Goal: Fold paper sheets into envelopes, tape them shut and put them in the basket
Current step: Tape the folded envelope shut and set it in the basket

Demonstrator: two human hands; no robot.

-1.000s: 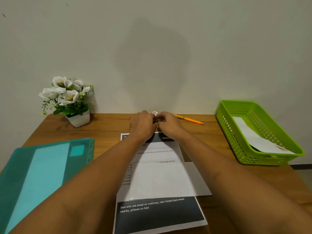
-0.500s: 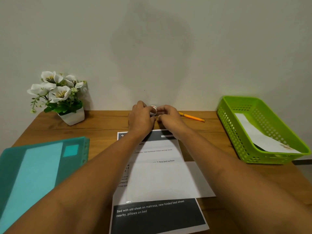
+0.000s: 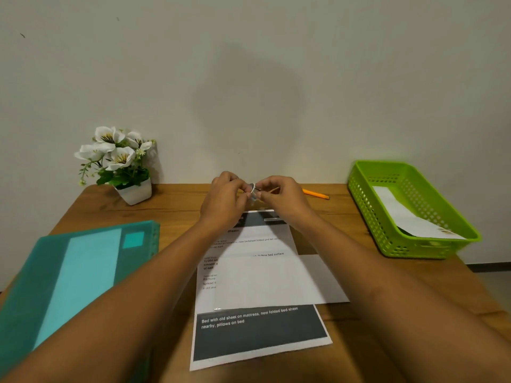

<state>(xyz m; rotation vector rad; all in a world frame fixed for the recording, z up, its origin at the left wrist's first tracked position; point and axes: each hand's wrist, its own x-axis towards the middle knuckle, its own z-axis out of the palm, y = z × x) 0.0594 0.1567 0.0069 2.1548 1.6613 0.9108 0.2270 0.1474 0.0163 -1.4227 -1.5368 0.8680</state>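
**A:** What lies on the counter (image 3: 177,205), biggest first?

**B:** A teal folder (image 3: 83,277) lies well left of the printed sheet (image 3: 257,335). The sheet sits in the middle, its dark caption band nearest the person. A folded white paper (image 3: 276,283) lies across it, and its right end overhangs the sheet's right edge.

**A:** And the basket?

**B:** The green basket (image 3: 370,217) stands well right of the printed sheet, with one white envelope (image 3: 403,217) leaning inside it. The potted white flowers (image 3: 134,190) stand to the left of the sheet's far end, against the wall.

**A:** The hands?

**B:** The left hand (image 3: 224,203) and the right hand (image 3: 284,200) are raised just past the sheet's far edge, fingers curled. An orange pencil (image 3: 315,193) lies to the right of that far end, behind the right hand.

**A:** What do they hold?

**B:** Both pinch the small tape roll (image 3: 253,189), which sits between their fingertips.

**A:** Has anything changed?

**B:** The hands have drawn slightly apart, so more of the roll shows than half a second ago. A second ago they sat lower, knuckles together at the sheet's top. The sheet, the folded paper, the basket and the pencil lie as before.
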